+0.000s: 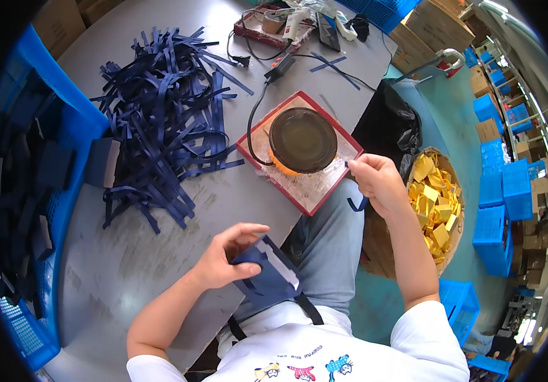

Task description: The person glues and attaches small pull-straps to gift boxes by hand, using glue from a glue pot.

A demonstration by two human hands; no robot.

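My left hand (232, 254) is wrapped round a dark blue folded box (266, 270), low in front of my body; a pale strip shows along the box's open side. My right hand (375, 181) pinches a dark blue ribbon (358, 205), which hangs curled below the fingers. That hand is at the right corner of a red-rimmed tray (263, 123). On the tray stands a round pot (303, 140) with a dark surface and an orange base. A large tangled heap of dark blue ribbons (166, 114) lies on the table left of the tray.
Blue crates (80, 102) with dark boxes stand at the left. A carton of yellow boxes (436, 200) and a black bag (391, 121) are at the right. A cable (255, 108) runs to the pot. At the back are a glue gun (296, 24) and another red tray (255, 35).
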